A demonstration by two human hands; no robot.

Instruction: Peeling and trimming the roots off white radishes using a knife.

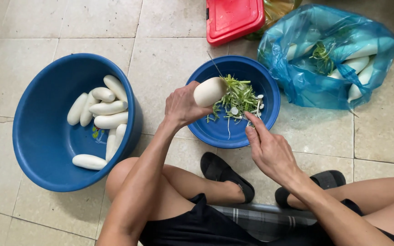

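Nearest the camera are the person's bare knees, black shorts and two black sandals point(226, 175) on the tiled floor point(169, 59), all just on the near side of the small blue bowl point(215, 132), which serves as the reference here. The right hand point(270, 150) rests at the near rim of that bowl, fingers drawn together and pointing into it; something thin appears to lie under the forefinger, but whether it is a blade cannot be told. The left hand point(182, 107) is at the bowl's left rim, closed around a white radish point(209, 91), which is held over the bowl's left edge with its trimmed end toward the middle. Inside the bowl lies a heap of green tops point(239, 96) with small white cut pieces among them. To the left of the small bowl, just apart from it, stands a large blue basin point(37, 136) holding about ten trimmed white radishes point(108, 108), most gathered on the side toward the small bowl. To the right of the small bowl and slightly beyond it, nearly touching, sits a blue plastic bag point(306, 86), open and holding untrimmed radishes with green stalks. Beyond the small bowl, at the far edge of view, is a red lid point(233, 18).
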